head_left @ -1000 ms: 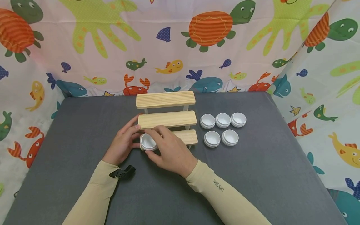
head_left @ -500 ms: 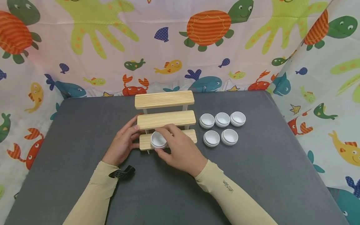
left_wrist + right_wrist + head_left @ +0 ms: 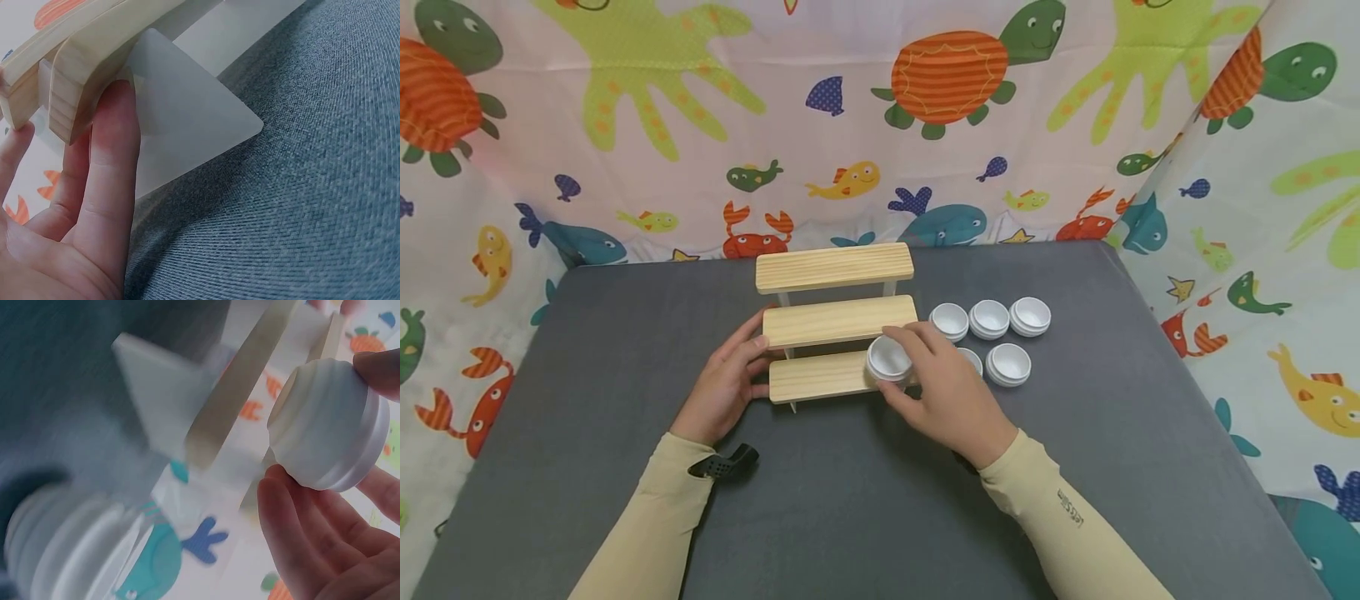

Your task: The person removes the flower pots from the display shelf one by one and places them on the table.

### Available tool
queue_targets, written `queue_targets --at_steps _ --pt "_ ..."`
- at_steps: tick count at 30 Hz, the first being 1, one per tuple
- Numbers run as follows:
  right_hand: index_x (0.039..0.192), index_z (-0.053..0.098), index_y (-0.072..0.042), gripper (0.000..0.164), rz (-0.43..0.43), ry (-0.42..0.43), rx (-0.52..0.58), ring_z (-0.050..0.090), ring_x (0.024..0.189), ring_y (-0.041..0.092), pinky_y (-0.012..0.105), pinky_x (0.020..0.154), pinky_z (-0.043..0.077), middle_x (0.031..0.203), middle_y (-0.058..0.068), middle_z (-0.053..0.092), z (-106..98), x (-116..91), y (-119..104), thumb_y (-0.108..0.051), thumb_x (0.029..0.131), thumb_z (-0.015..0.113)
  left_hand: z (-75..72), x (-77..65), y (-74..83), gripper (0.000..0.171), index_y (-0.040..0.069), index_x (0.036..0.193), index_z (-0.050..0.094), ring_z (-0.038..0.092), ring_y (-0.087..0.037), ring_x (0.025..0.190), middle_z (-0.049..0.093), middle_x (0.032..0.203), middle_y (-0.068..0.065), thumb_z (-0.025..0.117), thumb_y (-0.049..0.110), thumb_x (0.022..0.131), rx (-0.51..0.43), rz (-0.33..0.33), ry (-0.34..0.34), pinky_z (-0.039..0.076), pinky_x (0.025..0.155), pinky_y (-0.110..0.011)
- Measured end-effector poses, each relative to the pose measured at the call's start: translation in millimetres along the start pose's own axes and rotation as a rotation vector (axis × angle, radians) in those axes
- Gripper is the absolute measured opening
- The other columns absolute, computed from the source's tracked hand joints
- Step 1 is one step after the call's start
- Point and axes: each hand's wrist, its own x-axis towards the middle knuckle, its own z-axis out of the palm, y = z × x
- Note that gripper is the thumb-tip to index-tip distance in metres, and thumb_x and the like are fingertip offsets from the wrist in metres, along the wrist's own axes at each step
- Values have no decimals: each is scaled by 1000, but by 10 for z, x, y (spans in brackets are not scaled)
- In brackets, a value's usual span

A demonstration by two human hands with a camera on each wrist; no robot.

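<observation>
A three-tier wooden display stand (image 3: 835, 322) with pale slats and translucent supports stands on the grey cloth. At its left end, my left hand (image 3: 721, 387) grips the middle and lowest slats; the left wrist view shows the fingers (image 3: 109, 181) against the wood and a triangular support (image 3: 187, 112). My right hand (image 3: 951, 392) pinches a small white bowl (image 3: 889, 358) between thumb and fingers, over the right end of the lowest slat. Seen from the right wrist, this bowl (image 3: 331, 425) has ribbed sides and is tilted in that view.
Several more white bowls (image 3: 989, 319) stand in two rows right of the stand, one partly hidden behind my right hand. A dark strap (image 3: 724, 462) is at my left wrist. Behind the table hangs a curtain (image 3: 850, 125) printed with sea animals.
My right hand has carried the white bowl rightward along the lowest slat, from its left end to its right end. The left hand keeps its hold on the stand.
</observation>
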Motion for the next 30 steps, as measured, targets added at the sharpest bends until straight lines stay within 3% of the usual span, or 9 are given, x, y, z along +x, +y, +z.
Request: queue_targets --at_steps 5,13,19,26,30 --pt "148 60 -9 66 60 28 -18 70 112 26 46 95 62 134 11 65 -146 -108 197 -27 91 87 -5 0 0 64 37 173 23 63 -26 134 50 158 -14 50 45 115 -2 1 1 64 89 -43" --pt "149 59 -8 68 185 61 -85 69 107 32 52 89 63 135 15 63 -360 -290 468 -27 90 88 -9 3 -7 66 36 173 23 63 -26 134 50 159 -15 51 46 115 -10 3 1 64 89 -42" --pt "148 59 -6 68 265 101 -105 67 111 35 59 92 61 135 18 62 -507 -431 683 -24 89 88 -13 5 -20 66 37 173 23 63 -27 135 49 159 -15 52 47 114 -15 1 2 65 88 -42" --pt "146 60 -4 64 320 155 -130 62 99 34 55 81 56 130 22 62 -628 -578 902 -19 89 86 -12 10 -27 64 39 172 25 64 -23 132 49 159 -15 51 46 114 -14 1 6 65 88 -42" --pt "147 60 -4 64 348 171 -127 63 100 35 56 82 56 130 23 62 -670 -633 988 -19 90 86 7 5 -16 62 40 171 27 65 -23 131 50 156 -15 51 46 114 -8 -1 10 65 88 -43"
